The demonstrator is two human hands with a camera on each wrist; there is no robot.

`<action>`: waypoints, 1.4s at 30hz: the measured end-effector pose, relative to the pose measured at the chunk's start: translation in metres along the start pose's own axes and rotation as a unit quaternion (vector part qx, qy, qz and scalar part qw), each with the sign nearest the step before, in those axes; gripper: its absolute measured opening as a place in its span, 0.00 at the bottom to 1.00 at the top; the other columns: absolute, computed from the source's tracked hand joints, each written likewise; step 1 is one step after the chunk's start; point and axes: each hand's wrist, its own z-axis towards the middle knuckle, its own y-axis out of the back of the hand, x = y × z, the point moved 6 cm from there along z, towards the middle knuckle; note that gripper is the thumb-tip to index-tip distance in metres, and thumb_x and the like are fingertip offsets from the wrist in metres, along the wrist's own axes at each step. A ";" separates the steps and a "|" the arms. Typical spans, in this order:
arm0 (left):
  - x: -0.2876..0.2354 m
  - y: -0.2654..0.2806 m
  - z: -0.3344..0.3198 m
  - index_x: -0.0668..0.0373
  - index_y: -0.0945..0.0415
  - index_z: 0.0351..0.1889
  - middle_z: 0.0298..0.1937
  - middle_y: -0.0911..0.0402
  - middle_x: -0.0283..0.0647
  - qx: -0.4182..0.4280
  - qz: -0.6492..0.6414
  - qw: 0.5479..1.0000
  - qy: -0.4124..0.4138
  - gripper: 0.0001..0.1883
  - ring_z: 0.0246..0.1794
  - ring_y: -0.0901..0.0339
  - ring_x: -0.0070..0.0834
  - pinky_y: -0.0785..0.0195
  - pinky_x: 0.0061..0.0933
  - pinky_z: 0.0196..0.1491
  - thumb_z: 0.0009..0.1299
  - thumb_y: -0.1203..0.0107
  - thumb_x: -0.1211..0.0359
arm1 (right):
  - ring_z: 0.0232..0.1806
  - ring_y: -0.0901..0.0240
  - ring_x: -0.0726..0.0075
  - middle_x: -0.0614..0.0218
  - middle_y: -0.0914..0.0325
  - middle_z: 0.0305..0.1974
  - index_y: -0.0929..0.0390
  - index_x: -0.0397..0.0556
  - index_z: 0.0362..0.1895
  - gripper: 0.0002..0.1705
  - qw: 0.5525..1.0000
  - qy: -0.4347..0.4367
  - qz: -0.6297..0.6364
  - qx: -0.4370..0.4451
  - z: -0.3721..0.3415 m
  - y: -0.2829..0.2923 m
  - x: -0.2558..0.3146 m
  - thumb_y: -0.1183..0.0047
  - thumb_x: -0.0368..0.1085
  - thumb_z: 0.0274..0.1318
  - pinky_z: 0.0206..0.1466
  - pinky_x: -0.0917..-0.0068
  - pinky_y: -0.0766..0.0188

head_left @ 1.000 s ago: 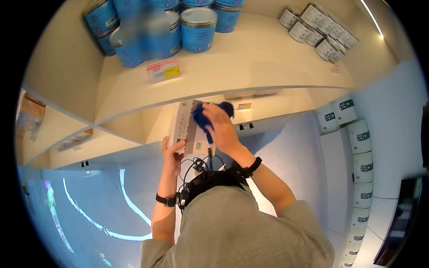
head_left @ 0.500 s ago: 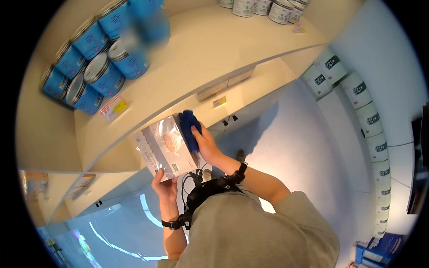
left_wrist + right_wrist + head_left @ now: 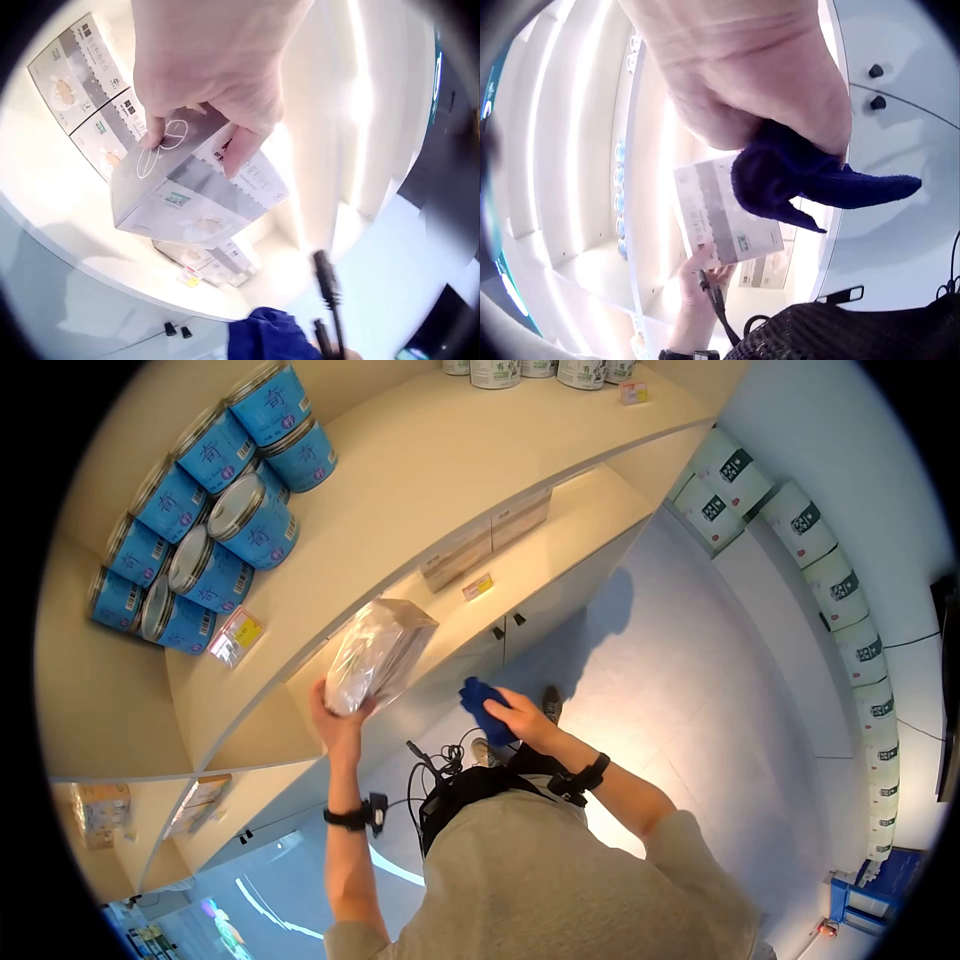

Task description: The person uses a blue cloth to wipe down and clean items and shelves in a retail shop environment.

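Note:
My left hand (image 3: 340, 712) grips the end of a white and grey carton (image 3: 382, 650) in clear wrap, held at the lower shelf. In the left wrist view, thumb and fingers spread over the end face of the carton (image 3: 199, 184). A dark blue cloth (image 3: 484, 710) is bunched in my right hand (image 3: 525, 722), apart from the carton and lower down. The right wrist view shows the cloth (image 3: 795, 176) hanging from under the palm, with loose corners sticking out; the fingertips are hidden.
Similar cartons (image 3: 490, 540) stand on the lower shelf behind a price tag (image 3: 478, 587). Blue tins (image 3: 255, 525) are stacked on the upper shelf (image 3: 420, 480), whose curved edge passes close above the carton. Black cables (image 3: 440, 765) hang at the waist. White boxes (image 3: 840, 595) line the right wall.
The right hand has drawn the cloth off the carton, down and to the right. My left hand has turned the carton and moved it up toward the lower shelf.

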 end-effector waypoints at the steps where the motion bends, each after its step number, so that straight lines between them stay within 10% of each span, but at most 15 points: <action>1: 0.011 -0.007 0.020 0.60 0.31 0.58 0.53 0.24 0.41 -0.002 0.000 1.000 -0.003 0.37 0.51 0.24 0.31 0.28 0.32 0.55 0.49 0.26 0.78 | 0.38 0.30 0.83 0.74 0.22 0.42 0.26 0.44 0.61 0.21 0.999 0.005 -0.016 -0.031 -0.002 0.016 -0.004 0.50 0.44 0.72 0.38 0.82 0.31; 4: 0.023 -0.030 0.070 0.64 0.29 0.55 0.50 0.22 0.44 0.050 -0.028 0.996 -0.074 0.35 0.48 0.22 0.31 0.28 0.31 0.54 0.47 0.26 0.78 | 0.39 0.29 0.81 0.73 0.21 0.43 0.25 0.44 0.61 0.21 0.987 -0.005 -0.004 -0.160 -0.016 0.059 -0.017 0.50 0.43 0.72 0.40 0.81 0.30; 11: 0.077 -0.077 0.142 0.68 0.22 0.49 0.47 0.17 0.43 0.084 0.029 0.992 0.091 0.25 0.46 0.18 0.31 0.26 0.32 0.52 0.52 0.30 0.77 | 0.39 0.23 0.75 0.67 0.20 0.44 0.28 0.41 0.63 0.22 0.960 0.032 0.035 -0.276 -0.090 0.139 -0.034 0.55 0.42 0.74 0.43 0.76 0.26; 13: 0.068 -0.080 0.145 0.68 0.18 0.42 0.42 0.15 0.41 0.066 0.112 0.990 0.052 0.15 0.42 0.18 0.29 0.26 0.31 0.49 0.57 0.32 0.73 | 0.40 0.22 0.74 0.66 0.20 0.45 0.28 0.41 0.63 0.22 0.957 0.028 0.030 -0.286 -0.110 0.154 -0.047 0.55 0.41 0.75 0.43 0.75 0.25; 14: 0.119 -0.088 0.167 0.69 0.16 0.40 0.39 0.13 0.48 0.054 0.154 0.979 -0.119 0.16 0.40 0.16 0.36 0.26 0.35 0.48 0.64 0.34 0.63 | 0.41 0.22 0.73 0.66 0.20 0.45 0.28 0.40 0.63 0.22 0.959 0.033 0.044 -0.279 -0.114 0.158 -0.047 0.55 0.41 0.75 0.43 0.75 0.25; 17: 0.141 -0.089 0.164 0.70 0.16 0.41 0.42 0.14 0.56 0.017 0.424 0.898 -0.120 0.26 0.40 0.17 0.50 0.27 0.44 0.52 0.67 0.37 0.50 | 0.42 0.21 0.70 0.64 0.20 0.44 0.28 0.39 0.63 0.21 0.948 0.033 0.068 -0.308 -0.114 0.157 -0.054 0.56 0.40 0.75 0.44 0.72 0.24; 19: 0.104 -0.086 0.143 0.71 0.16 0.38 0.37 0.16 0.61 0.093 0.292 0.952 -0.012 0.34 0.40 0.19 0.59 0.32 0.51 0.56 0.68 0.43 0.42 | 0.42 0.21 0.68 0.63 0.19 0.44 0.28 0.38 0.62 0.21 0.960 0.033 0.066 -0.270 -0.112 0.153 -0.055 0.56 0.40 0.75 0.44 0.71 0.23; 21: 0.102 -0.088 0.130 0.72 0.17 0.31 0.35 0.16 0.62 -0.143 0.217 0.928 -0.266 0.33 0.41 0.19 0.58 0.34 0.52 0.58 0.68 0.43 0.43 | 0.42 0.21 0.68 0.62 0.19 0.44 0.28 0.38 0.62 0.22 0.958 0.016 0.039 -0.283 -0.092 0.142 -0.052 0.56 0.41 0.75 0.44 0.71 0.24; 25: 0.049 -0.096 0.096 0.61 0.19 0.49 0.55 0.20 0.56 0.157 0.372 0.908 0.109 0.21 0.57 0.27 0.54 0.37 0.53 0.62 0.66 0.40 0.55 | 0.45 0.20 0.65 0.60 0.19 0.47 0.28 0.38 0.62 0.22 0.974 0.015 0.028 -0.224 -0.070 0.124 -0.039 0.55 0.42 0.75 0.49 0.66 0.23; 27: -0.022 -0.069 0.032 0.60 0.20 0.48 0.50 0.19 0.52 -0.120 0.380 0.875 -0.273 0.18 0.51 0.24 0.51 0.32 0.50 0.58 0.65 0.35 0.59 | 0.52 0.21 0.61 0.58 0.20 0.52 0.29 0.39 0.63 0.25 0.976 0.026 0.072 -0.203 -0.047 0.104 -0.023 0.54 0.46 0.73 0.57 0.62 0.25; 32: -0.134 0.002 -0.032 0.60 0.22 0.49 0.49 0.19 0.47 -0.030 0.153 0.907 -0.392 0.20 0.49 0.20 0.42 0.26 0.38 0.52 0.59 0.31 0.74 | 0.61 0.25 0.54 0.55 0.23 0.59 0.30 0.44 0.65 0.30 0.970 -0.019 0.230 -0.069 -0.009 0.071 -0.011 0.55 0.53 0.71 0.67 0.57 0.31; 38: -0.225 0.137 0.035 0.64 0.36 0.67 0.62 0.28 0.51 -0.302 0.209 0.867 -0.337 0.37 0.64 0.30 0.45 0.34 0.41 0.63 0.61 0.30 0.71 | 0.53 0.21 0.53 0.57 0.21 0.53 0.28 0.45 0.62 0.25 0.986 -0.089 0.109 0.088 0.010 -0.007 0.021 0.45 0.38 0.62 0.58 0.55 0.24; 42: -0.197 0.167 0.114 0.64 0.49 0.75 0.66 0.32 0.55 -0.243 0.203 0.930 -0.186 0.53 0.66 0.32 0.45 0.36 0.40 0.66 0.57 0.25 0.63 | 0.50 0.19 0.61 0.59 0.19 0.50 0.28 0.43 0.61 0.25 0.988 -0.096 0.094 0.078 0.030 -0.015 0.006 0.47 0.33 0.59 0.52 0.65 0.22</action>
